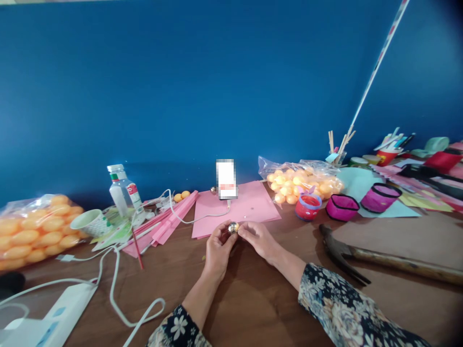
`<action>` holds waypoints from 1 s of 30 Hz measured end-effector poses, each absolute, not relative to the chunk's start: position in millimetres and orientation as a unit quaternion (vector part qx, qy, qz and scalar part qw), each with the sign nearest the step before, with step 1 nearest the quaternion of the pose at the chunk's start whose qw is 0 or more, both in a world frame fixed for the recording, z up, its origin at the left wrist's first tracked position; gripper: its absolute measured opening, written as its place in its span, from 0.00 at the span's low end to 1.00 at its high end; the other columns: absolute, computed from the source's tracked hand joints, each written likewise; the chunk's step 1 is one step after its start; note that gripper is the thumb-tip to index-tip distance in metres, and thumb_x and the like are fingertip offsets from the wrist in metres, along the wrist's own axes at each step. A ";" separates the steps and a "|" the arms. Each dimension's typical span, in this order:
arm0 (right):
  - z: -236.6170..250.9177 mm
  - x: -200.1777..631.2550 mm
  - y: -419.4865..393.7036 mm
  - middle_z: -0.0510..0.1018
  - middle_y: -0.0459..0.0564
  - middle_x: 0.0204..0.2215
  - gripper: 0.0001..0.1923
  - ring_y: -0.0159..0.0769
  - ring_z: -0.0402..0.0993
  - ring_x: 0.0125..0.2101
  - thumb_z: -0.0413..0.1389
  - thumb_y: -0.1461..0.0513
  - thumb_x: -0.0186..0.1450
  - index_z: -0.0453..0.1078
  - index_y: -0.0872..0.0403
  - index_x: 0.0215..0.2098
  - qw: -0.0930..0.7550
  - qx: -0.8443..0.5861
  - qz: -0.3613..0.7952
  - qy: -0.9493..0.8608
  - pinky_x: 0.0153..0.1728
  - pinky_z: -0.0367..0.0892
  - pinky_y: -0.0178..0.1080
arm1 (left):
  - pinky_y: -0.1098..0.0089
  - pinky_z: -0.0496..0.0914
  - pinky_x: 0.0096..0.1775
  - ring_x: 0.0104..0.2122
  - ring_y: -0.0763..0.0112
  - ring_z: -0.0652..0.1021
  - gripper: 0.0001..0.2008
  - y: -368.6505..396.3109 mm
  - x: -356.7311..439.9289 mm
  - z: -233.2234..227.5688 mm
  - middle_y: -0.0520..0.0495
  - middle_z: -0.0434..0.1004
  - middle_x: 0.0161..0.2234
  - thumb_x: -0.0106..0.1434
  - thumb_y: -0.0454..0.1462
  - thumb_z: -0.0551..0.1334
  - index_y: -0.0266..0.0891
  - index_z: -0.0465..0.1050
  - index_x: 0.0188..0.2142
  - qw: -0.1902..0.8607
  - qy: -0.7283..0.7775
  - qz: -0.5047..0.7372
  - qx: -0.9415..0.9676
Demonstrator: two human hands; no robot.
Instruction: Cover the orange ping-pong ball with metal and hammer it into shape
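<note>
Between my two hands, just above the table's near side, is a small shiny metallic ball [233, 228]. The fingers and thumb of my left hand [219, 245] close around its left and lower side. From the right, the fingertips of my right hand [258, 237] pinch at its edge, partly covering it. Directly beyond lie pink paper sheets [249, 205] with a white cable plugged into an upright phone [226, 179], whose screen is blurred out. A second small shiny ball [213, 189] sits left of the phone.
A claw hammer [394, 258] lies at right, behind it pink fabric cups [342, 207] and a bag of orange balls [292, 183]. To the left are another ball bag [39, 229], a paper cup [90, 222], a bottle [125, 193], loose cables and a power strip [61, 313].
</note>
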State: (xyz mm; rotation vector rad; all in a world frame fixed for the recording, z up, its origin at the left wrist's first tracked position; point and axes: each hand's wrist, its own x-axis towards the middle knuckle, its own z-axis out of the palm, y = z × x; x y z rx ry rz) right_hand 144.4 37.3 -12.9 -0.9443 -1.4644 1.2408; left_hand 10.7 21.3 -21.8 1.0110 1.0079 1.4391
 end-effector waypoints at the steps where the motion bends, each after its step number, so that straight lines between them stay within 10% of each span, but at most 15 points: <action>1: -13.1 144.6 37.5 0.72 0.45 0.25 0.12 0.30 0.65 0.27 0.53 0.55 0.59 0.69 0.56 0.29 0.481 -0.386 0.509 -0.601 0.30 0.60 0.33 | 0.61 0.65 0.48 0.44 0.63 0.74 0.21 21.4 10.6 -22.3 0.43 0.74 0.44 0.49 0.36 0.65 0.38 0.67 0.45 0.529 0.422 0.602 0.423; 30: -14.9 144.2 38.7 0.71 0.45 0.25 0.12 0.30 0.64 0.27 0.54 0.55 0.58 0.68 0.56 0.28 0.482 -0.380 0.534 -0.582 0.30 0.59 0.34 | 0.63 0.66 0.47 0.42 0.65 0.75 0.21 20.8 11.6 -21.2 0.44 0.74 0.42 0.49 0.34 0.65 0.38 0.67 0.44 0.525 0.425 0.604 0.424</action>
